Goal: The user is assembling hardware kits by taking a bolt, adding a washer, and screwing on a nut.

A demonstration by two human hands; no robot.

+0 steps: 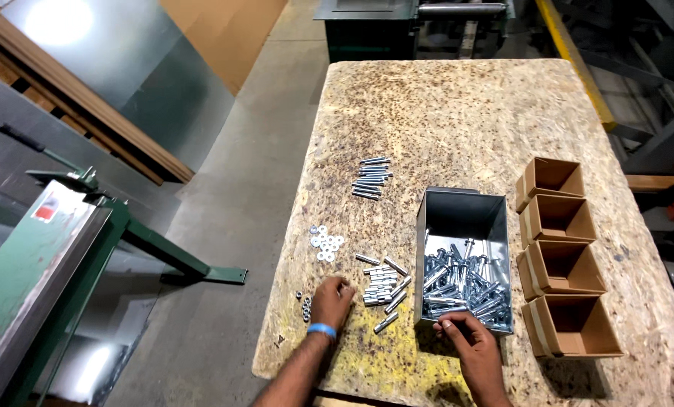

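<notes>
My left hand (331,300), with a blue wristband, rests on the chipboard table (458,113), fingers curled, between several small nuts (304,306) and a loose group of metal sleeves (383,289). I cannot tell if it holds anything. My right hand (469,341) touches the near rim of an open metal bin (461,215) full of silvery anchor bolts (465,290). Its fingertips pinch at a bolt by the rim. A patch of washers (326,243) and a row of bolts (371,178) lie farther up the table.
Several open brown cardboard boxes (559,264) stand in a column right of the bin. A green metal machine (58,264) stands on the concrete floor to the left, with sheet metal leaning behind it. A dark machine (397,26) stands beyond the table's far end.
</notes>
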